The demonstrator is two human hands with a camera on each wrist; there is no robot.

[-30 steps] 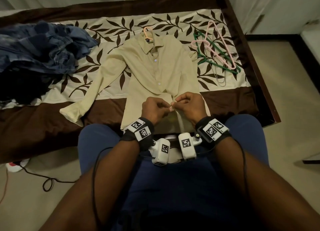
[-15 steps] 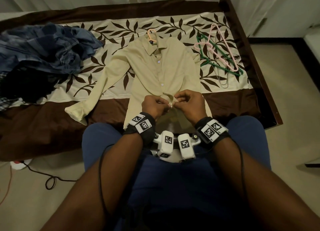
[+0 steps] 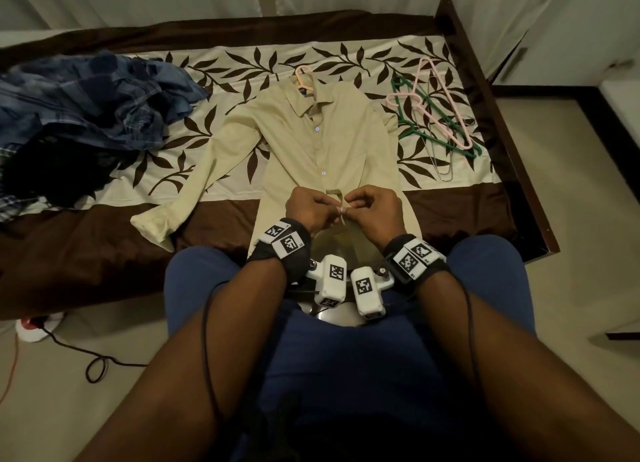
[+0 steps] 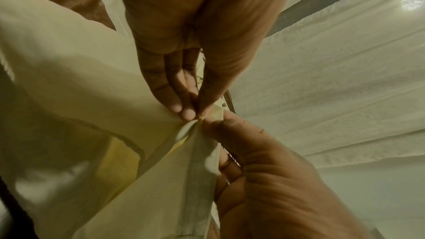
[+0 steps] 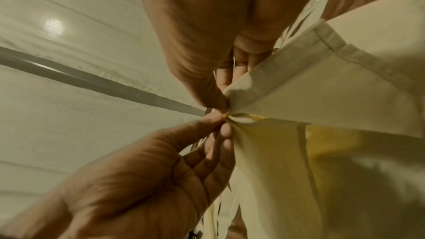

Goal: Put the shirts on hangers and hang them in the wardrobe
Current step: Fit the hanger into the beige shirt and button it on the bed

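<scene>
A cream long-sleeved shirt (image 3: 311, 143) lies face up on the bed, and the hook of a peach hanger (image 3: 303, 77) pokes out at its collar. The upper buttons look fastened. My left hand (image 3: 334, 212) and right hand (image 3: 351, 207) meet at the lower front of the shirt. Each pinches one edge of the placket, fingertips nearly touching. In both wrist views the cream cloth (image 4: 80, 88) (image 5: 322, 88) is bunched to a point between thumbs and fingers. The shirt's hem hangs over the bed's edge towards my lap.
A heap of blue and dark clothes (image 3: 86, 115) covers the bed's left side. Spare pink and green hangers (image 3: 433, 115) lie right of the shirt, by the dark wooden bed frame (image 3: 502, 132). White cupboard doors (image 3: 571, 28) stand at the far right. A power strip (image 3: 31, 326) and its cable lie on the floor.
Both hands stay pinched on the lower placket and have shifted slightly up the shirt. A small fold of the cloth edge now stands up between them.
</scene>
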